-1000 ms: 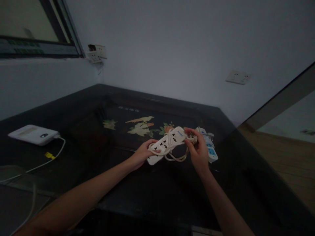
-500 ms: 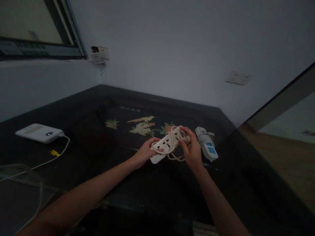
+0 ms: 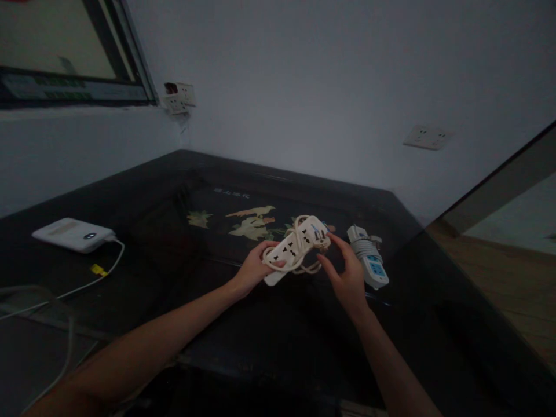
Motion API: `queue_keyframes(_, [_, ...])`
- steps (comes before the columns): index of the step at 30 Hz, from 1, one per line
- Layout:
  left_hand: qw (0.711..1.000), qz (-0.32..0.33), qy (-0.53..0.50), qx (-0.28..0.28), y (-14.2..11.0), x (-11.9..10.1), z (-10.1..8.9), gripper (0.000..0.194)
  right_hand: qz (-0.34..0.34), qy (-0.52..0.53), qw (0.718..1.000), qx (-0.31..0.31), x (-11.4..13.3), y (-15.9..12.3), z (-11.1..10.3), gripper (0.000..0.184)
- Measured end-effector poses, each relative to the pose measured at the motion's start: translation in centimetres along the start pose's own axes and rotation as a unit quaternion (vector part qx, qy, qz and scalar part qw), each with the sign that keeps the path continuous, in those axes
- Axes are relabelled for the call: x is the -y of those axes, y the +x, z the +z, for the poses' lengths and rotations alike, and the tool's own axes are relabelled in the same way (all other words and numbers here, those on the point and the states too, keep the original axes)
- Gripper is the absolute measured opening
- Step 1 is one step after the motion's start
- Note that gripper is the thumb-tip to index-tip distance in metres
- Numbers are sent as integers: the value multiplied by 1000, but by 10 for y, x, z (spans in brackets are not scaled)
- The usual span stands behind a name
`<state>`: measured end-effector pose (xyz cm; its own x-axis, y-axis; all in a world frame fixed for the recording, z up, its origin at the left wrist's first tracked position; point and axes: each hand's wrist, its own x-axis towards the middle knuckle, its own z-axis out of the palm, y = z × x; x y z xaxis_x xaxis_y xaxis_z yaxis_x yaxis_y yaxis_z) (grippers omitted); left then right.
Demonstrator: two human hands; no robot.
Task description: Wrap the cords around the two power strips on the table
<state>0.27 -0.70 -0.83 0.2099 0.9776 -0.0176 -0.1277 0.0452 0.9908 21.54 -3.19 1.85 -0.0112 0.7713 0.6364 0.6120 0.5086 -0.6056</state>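
A white power strip (image 3: 284, 253) with several sockets is held at a slant above the dark table, its cream cord (image 3: 299, 238) looped around it. My left hand (image 3: 256, 269) is closed on the strip's near end, the thumb lying over the cord and the socket face. At the far end, my right hand (image 3: 347, 275) has its thumb and forefinger curved round the bunched cord beside the strip. Just right of that hand, a second power strip (image 3: 374, 271) with blue sockets lies on the table, its grey cord wound about it.
The glossy black table (image 3: 174, 324) carries a bird and flower picture (image 3: 252, 223). A white device (image 3: 73, 234) with a cable (image 3: 115, 267) lies at left. Wall sockets (image 3: 428, 137) are beyond the table, and a wooden floor (image 3: 490, 272) shows at right.
My right hand has shifted slightly right and its fingers have loosened, uncovering more of the strip's far end. The left hand keeps its hold.
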Motion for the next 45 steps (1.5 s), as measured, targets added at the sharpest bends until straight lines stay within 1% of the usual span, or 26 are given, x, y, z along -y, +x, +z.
queue_keyframes(2, [1000,9,12,-7,0,0,-1,48,0,10,1000,-12,-2,-2,1,36])
queue_keyframes(6, [1000,-8,-12,-2,-1,4,0,50,-11,44,999,-14,-4,-5,1,34])
queue_keyframes(8, [999,-27,-36,4,-1,5,1,50,-40,36,998,-12,-3,-4,-1,31])
queue_keyframes(11, [994,-61,-86,13,-2,3,3,48,-116,1,993,-6,0,-3,-2,29])
queue_keyframes(13, [988,-88,-124,19,-3,1,5,47,-160,-30,987,-4,0,-4,-2,31])
queue_keyframes(16, [979,-109,-167,29,-5,-2,6,45,-186,-84,979,-10,-2,-6,2,33])
queue_keyframes(18, [979,-104,-172,34,-6,-3,7,45,-185,-110,977,-10,-4,-7,3,34])
queue_keyframes(20, [983,-89,-156,30,-7,-3,7,46,-175,-113,978,0,-6,-7,3,36])
queue_keyframes(24, [994,-43,-99,-5,-5,-3,4,50,-144,-88,985,35,-4,-7,3,41])
queue_keyframes(26, [996,-25,-80,-16,-5,-3,3,52,-130,-79,988,43,-3,-7,3,43])
queue_keyframes(31, [998,-5,-52,-21,-4,-3,2,53,-104,-60,992,43,0,-7,4,43])
queue_keyframes(36, [998,4,-54,-29,-1,-2,-1,54,-66,-40,997,17,-1,-7,2,38])
queue_keyframes(38, [997,15,-57,-41,3,-6,-6,54,-45,-33,998,7,-4,-7,0,33])
queue_keyframes(40, [996,30,-60,-61,11,-13,-17,53,-30,-37,999,3,-8,-6,-1,28])
queue_keyframes(42, [993,29,-79,-85,20,-21,-33,52,-27,-52,998,4,-14,-5,-1,24])
queue_keyframes(45, [984,-10,-137,-115,34,-28,-65,49,-35,-69,997,15,-21,-6,2,20])
